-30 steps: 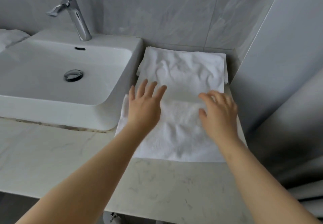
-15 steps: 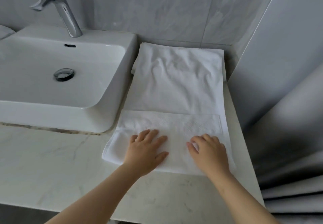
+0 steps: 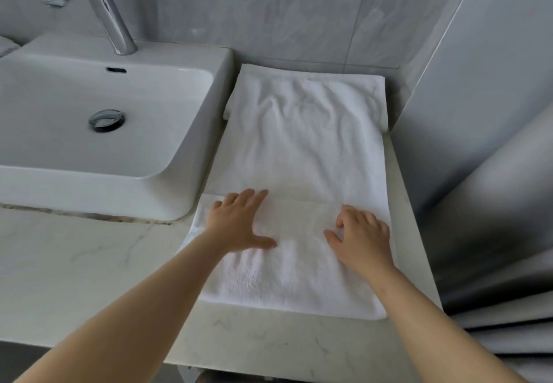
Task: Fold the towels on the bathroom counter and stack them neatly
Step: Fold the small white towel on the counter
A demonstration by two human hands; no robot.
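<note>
Counter [image 3: 89, 278] edge nearest me. My left hand [image 3: 239, 224] lies flat, fingers spread, on the near folded flap of the towel [image 3: 299, 149]. Right hand [image 3: 362, 236] beside it, fingers loosely bent, tips on cloth, gripping nothing. Towel runs back to the wall, just right of the sink [image 3: 89, 185]. Soft, light, limp terry, likely to slump: take it by the corners.

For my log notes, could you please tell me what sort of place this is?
A bathroom, most likely: a white basin with a chrome tap, grey wall tiles, and a towel on the counter.
</note>
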